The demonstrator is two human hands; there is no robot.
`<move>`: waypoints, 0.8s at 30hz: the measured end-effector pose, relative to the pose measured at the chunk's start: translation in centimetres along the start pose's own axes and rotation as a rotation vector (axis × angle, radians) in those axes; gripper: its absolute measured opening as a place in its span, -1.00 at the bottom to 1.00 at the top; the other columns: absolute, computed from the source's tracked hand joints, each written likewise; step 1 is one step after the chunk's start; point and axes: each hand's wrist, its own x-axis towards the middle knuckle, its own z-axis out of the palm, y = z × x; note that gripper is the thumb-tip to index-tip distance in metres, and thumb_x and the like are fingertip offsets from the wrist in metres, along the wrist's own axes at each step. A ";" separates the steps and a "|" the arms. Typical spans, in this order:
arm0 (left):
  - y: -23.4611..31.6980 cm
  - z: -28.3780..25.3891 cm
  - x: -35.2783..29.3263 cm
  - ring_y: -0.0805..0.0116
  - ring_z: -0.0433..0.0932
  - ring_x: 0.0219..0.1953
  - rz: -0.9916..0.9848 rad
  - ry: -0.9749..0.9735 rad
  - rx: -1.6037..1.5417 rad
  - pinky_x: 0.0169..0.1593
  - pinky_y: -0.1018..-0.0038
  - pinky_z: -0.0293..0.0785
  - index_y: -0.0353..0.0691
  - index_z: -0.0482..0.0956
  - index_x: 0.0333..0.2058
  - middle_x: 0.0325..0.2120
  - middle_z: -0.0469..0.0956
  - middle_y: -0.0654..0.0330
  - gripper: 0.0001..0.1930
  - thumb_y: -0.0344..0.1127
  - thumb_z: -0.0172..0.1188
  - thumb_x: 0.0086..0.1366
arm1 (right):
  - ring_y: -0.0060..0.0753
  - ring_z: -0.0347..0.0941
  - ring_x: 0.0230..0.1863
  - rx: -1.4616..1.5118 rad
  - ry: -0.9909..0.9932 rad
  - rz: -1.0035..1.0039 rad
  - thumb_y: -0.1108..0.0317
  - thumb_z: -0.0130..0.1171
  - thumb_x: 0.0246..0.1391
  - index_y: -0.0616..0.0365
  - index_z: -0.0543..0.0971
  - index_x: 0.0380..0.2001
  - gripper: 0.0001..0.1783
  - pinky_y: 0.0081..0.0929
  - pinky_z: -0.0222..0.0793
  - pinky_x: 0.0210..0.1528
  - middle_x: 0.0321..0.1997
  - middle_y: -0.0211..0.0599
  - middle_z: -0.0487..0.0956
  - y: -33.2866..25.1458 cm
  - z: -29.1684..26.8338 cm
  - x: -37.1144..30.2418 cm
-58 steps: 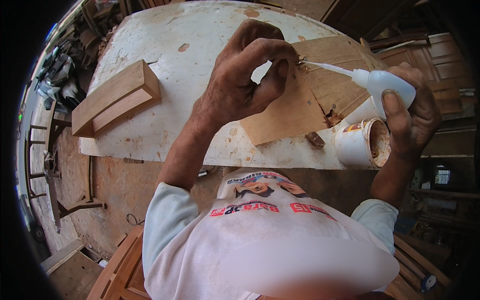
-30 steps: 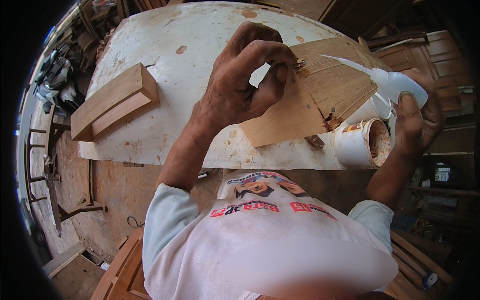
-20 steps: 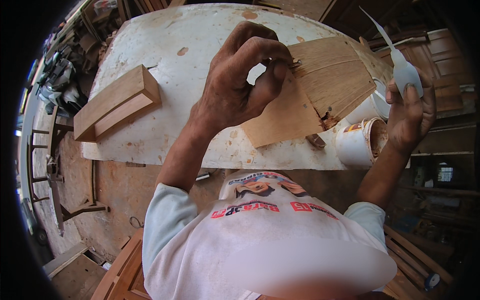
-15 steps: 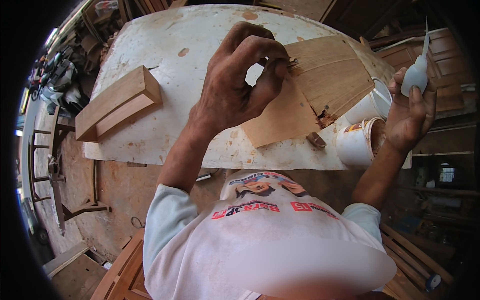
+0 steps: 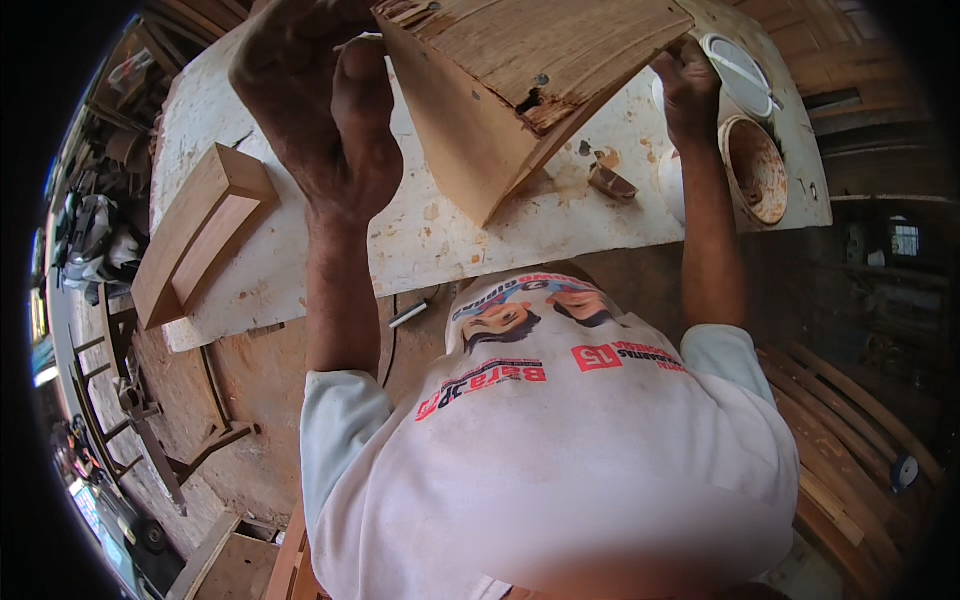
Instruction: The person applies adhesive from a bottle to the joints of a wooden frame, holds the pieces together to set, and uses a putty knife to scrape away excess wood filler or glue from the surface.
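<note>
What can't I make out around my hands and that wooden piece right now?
All in the head view:
Left hand: the upper edge cuts off some fingers, so its grip is unclear.
Wooden piece: its far end is cut off by the upper edge.
Right hand: the wooden piece seems to hide some fingertips.
Open bucket: the right forearm covers part of its outer wall.

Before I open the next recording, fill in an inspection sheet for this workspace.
Surface: white table, brown-stained.
Job's things: wooden box-like piece, tilted, one corner splintered.
Clutter: recessed wooden piece, stained white tub, second white tub, small brown scrap.
Hands: left hand at the box-like piece's left end, contact unclear; right hand at its right edge.
Cables: thin dark line below the table, possibly a cable.
Surroundings: wooden boards at lower right.
</note>
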 end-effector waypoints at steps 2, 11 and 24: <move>0.8 1.4 -1.1 0.17 0.54 0.13 -0.111 0.024 0.063 0.15 0.24 0.52 -0.31 0.05 0.35 0.08 0.50 -0.13 -0.29 0.03 0.08 0.48 | -0.52 0.61 -0.08 -0.267 0.000 0.113 0.30 0.33 0.20 0.23 0.63 -0.05 -0.69 -0.48 0.47 0.03 -0.11 -0.31 0.72 3.0 1.9 -2.1; 0.4 0.9 -15.0 -0.03 -0.09 0.51 -0.435 -0.208 0.337 0.49 -0.09 -0.01 -0.01 -0.47 0.50 0.50 -0.23 -0.04 0.55 0.26 0.63 -0.14 | -0.06 0.66 -0.10 -0.516 -0.104 0.395 0.20 0.32 0.08 0.17 0.59 -0.07 -0.60 -0.20 0.54 -0.01 -0.17 -0.08 0.71 13.1 4.0 -6.9; 2.5 4.6 -14.3 -0.09 0.23 0.37 -0.642 -0.209 0.491 0.36 0.04 0.31 -0.46 0.04 0.39 0.37 0.18 -0.17 0.00 0.11 0.36 0.26 | -0.01 0.65 -0.27 -0.526 -0.119 -0.065 0.33 0.32 0.14 0.21 0.58 -0.28 -0.81 -0.13 0.54 -0.22 -0.33 -0.06 0.65 -8.7 -7.9 -9.0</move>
